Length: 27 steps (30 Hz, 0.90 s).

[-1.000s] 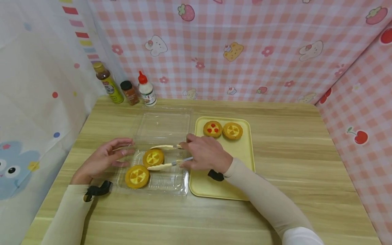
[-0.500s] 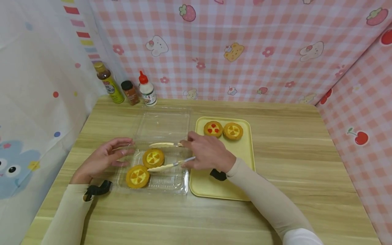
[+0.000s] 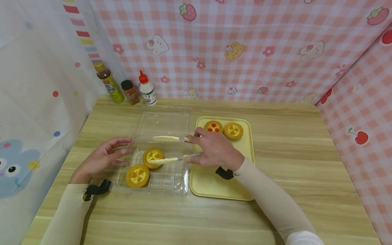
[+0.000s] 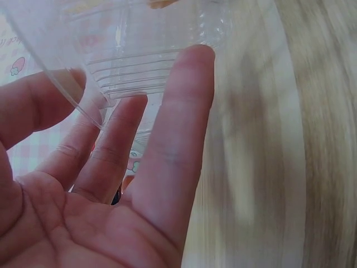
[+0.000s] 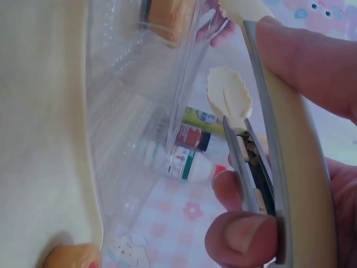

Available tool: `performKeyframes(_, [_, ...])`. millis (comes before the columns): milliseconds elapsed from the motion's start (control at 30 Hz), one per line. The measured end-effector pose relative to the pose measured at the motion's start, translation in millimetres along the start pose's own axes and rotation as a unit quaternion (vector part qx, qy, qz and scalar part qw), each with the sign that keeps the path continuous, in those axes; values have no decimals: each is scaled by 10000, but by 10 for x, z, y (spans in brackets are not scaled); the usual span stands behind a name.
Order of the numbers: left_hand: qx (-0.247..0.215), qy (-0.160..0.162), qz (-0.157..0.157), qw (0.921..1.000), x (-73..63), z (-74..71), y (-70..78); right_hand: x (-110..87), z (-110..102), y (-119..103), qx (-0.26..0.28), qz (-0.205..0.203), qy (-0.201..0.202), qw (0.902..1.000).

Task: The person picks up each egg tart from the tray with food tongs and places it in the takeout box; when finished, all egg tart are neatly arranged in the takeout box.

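My right hand (image 3: 215,148) holds a pair of tongs (image 3: 166,160) with cream scalloped tips and metal arms, spread apart. The tongs hang over a clear plastic box (image 3: 168,185), its lid folded back. Inside the box sit two round egg tarts: one tart (image 3: 153,154) lies under the lower tong tip, and another tart (image 3: 137,176) is nearer the front left. Nothing is between the tips. At the box's left side, my left hand (image 3: 105,158) holds the rim, thumb on one side and extended fingers (image 4: 187,100) on the other.
A yellow tray (image 3: 214,190) right of the box carries a tart with red dots (image 3: 213,126) and a plain-topped tart (image 3: 233,131). A green-labelled bottle (image 3: 111,86), a spice jar (image 3: 130,92) and a red-capped squeeze bottle (image 3: 147,90) stand at the back left.
My right hand has moved right and slightly away from me with the tongs, whose tips have left the sides of the tart. Both tarts stay in the box. The left hand has barely moved.
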State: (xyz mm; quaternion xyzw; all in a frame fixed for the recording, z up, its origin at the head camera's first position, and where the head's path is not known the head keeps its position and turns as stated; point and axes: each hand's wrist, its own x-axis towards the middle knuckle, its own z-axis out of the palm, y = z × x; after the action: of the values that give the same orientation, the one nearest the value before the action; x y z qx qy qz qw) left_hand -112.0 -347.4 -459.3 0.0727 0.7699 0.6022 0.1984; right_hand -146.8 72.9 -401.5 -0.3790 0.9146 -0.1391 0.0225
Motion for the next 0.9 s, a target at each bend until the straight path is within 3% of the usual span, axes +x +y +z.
performKeyframes(200, [73, 48, 52, 9999, -11, -4, 11, -108, -59, 118, 145, 181, 78, 9997])
performKeyframes(533, [115, 63, 31, 9999, -5, -3, 42, -363, -175, 406, 341, 536, 582, 9963])
performKeyframes(900, [92, 43, -34, 9999, -1, 26, 34, -732, -215, 790, 455, 934, 869, 9908])
